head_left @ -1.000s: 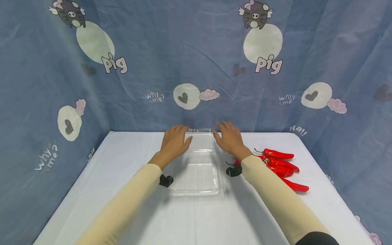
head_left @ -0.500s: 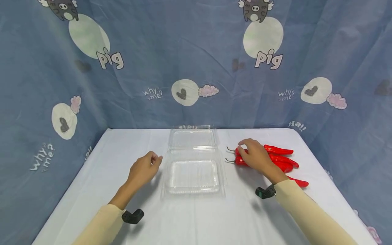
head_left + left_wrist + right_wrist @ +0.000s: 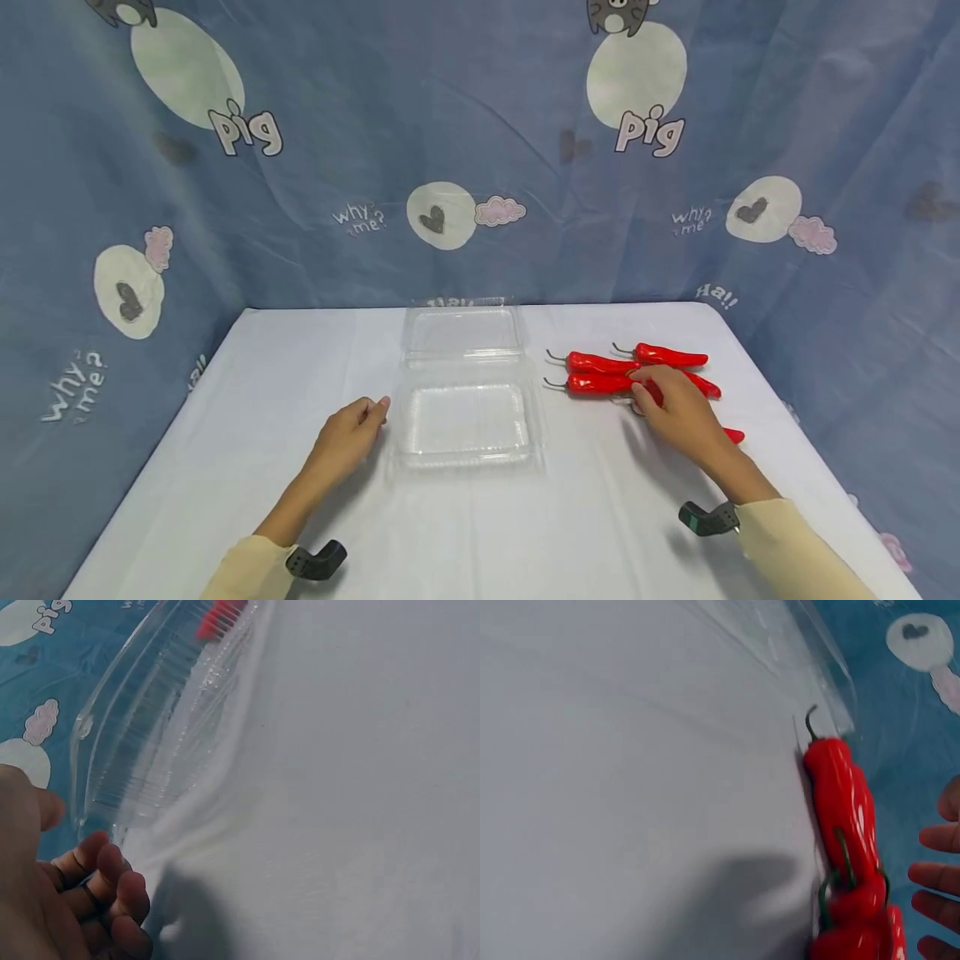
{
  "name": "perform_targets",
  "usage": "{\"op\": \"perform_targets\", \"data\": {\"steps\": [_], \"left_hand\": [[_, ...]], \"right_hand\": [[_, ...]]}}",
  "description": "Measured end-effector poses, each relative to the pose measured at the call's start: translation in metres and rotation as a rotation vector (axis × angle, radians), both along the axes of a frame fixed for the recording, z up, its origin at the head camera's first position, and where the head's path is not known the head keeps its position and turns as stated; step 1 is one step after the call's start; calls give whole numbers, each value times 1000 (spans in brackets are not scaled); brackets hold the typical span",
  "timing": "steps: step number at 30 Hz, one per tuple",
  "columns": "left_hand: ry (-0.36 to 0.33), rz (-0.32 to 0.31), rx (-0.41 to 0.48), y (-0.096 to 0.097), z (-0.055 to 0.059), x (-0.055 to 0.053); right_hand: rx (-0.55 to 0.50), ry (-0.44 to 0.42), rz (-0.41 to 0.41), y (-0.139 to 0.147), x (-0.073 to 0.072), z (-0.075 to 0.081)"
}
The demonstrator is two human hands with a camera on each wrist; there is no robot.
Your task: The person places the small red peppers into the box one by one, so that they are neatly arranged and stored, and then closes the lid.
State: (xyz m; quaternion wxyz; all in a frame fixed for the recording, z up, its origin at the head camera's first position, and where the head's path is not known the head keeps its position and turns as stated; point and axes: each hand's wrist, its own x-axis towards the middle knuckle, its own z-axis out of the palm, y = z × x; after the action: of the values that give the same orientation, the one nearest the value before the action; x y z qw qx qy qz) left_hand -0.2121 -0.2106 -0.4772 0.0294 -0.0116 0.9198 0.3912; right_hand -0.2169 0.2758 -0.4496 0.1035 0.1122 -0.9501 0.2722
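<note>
In the head view, a clear plastic clamshell box point(image 3: 465, 460) lies opened out on the white table, its lid point(image 3: 461, 335) towards the back. Beside the box's left edge is my left hand point(image 3: 348, 437), fingers loosely curled and holding nothing. My right hand point(image 3: 681, 417) hovers over a group of red chili peppers point(image 3: 600, 383) with green stems, hiding some of them. In the right wrist view its fingers point(image 3: 937, 879) are spread, apart from the peppers point(image 3: 840, 799). The left wrist view shows the box point(image 3: 142, 742) just past my left fingertips.
A blue cloth with printed pigs and hearts point(image 3: 315, 250) hangs behind the table point(image 3: 480, 533) and at its sides. The peppers lie to the right of the box. Each wrist wears a small black camera point(image 3: 708, 518).
Both hands have drawn back from the lid. The left has come down to the box's left side; the right has moved right and nearer, over the peppers. The head view has tilted down slightly.
</note>
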Motion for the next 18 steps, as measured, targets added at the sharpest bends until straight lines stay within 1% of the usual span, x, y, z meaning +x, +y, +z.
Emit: {"op": "perform_targets", "data": {"steps": [4, 8, 12, 15, 18], "left_hand": [[-12, -6, 55, 3, -3, 1], [-22, -20, 117, 4, -5, 2], [-26, -22, 150, 2, -9, 3], [-24, -27, 164, 3, -11, 3], [-22, -39, 181, 6, -12, 3]], "right_hand": [[-28, 20, -16, 16, 13, -5], [-51, 15, -33, 30, 20, -9], [-57, -19, -52, 42, 27, -9], [-40, -53, -69, 52, 33, -10], [-9, -82, -63, 63, 38, -14]]}}
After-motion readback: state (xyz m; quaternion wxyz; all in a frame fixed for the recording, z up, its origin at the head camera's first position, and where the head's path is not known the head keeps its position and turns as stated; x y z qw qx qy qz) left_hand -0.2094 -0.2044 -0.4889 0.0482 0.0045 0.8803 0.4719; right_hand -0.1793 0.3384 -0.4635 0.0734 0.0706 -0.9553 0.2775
